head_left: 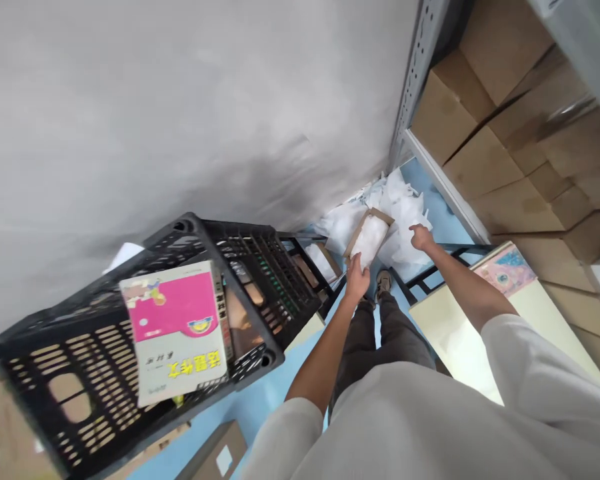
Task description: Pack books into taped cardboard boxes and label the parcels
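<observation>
My left hand (357, 279) grips the near edge of a small open cardboard box (351, 248), which sits tilted in front of my feet. White wrapping (371, 239) fills the box. Off to the right, my right hand (421, 237) has its fingers curled together beside a heap of crumpled white sheets (403, 207). Whether a bit of that white material is pinched in it, I cannot make out.
On the left stand black plastic crates (190, 230), with a pink-and-white book (177, 327) on top. Stacked cardboard boxes (500, 160) fill a metal shelf (447, 183) at right. A pale yellow board (473, 327) lies by my right arm. Another carton (215, 453) stands at lower left.
</observation>
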### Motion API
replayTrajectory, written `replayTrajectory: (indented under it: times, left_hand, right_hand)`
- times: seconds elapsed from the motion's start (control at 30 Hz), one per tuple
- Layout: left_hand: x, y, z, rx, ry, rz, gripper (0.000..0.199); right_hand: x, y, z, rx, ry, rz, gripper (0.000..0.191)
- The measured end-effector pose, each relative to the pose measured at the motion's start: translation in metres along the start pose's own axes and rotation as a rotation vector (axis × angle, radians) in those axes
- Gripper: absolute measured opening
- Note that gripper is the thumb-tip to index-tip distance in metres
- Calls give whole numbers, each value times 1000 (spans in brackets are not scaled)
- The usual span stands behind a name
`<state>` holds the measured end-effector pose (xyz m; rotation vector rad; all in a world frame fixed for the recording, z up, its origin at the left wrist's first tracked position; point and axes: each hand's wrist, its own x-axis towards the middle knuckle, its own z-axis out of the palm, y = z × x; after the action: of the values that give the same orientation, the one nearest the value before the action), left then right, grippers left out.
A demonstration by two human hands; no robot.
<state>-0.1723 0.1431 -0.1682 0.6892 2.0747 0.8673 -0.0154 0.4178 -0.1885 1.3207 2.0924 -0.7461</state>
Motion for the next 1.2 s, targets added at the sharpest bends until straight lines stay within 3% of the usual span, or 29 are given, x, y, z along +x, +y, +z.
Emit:
replayTrajectory:
  times: [0.17, 0.37, 0.5, 0.63, 0.77, 0.87, 1.2]
  left_hand:
    - [35, -20, 44, -58, -25, -14, 64]
    - [66, -53, 111, -75, -87, 13, 64]
    - [80, -75, 147, -68, -127, 53, 63]
    - [95, -90, 172, -49, -157, 84, 64]
    - [105, -99, 182, -78, -186, 89, 61]
    - [105, -103, 181, -106, -190, 73, 58]
    - [92, -84, 158, -132, -203, 36, 55]
  right_hand:
    - [69, 39, 20, -95, -98, 70, 65]
    - [145, 83, 68, -205, -247, 102, 68]
    - [191, 94, 105, -247, -307, 91, 66]
    - [230, 94, 144, -268, -329, 83, 66]
    - [253, 100, 174, -264, -322, 75, 70]
    - [258, 105, 184, -235, -322, 79, 75]
    - [241, 98, 158, -143, -289, 97, 66]
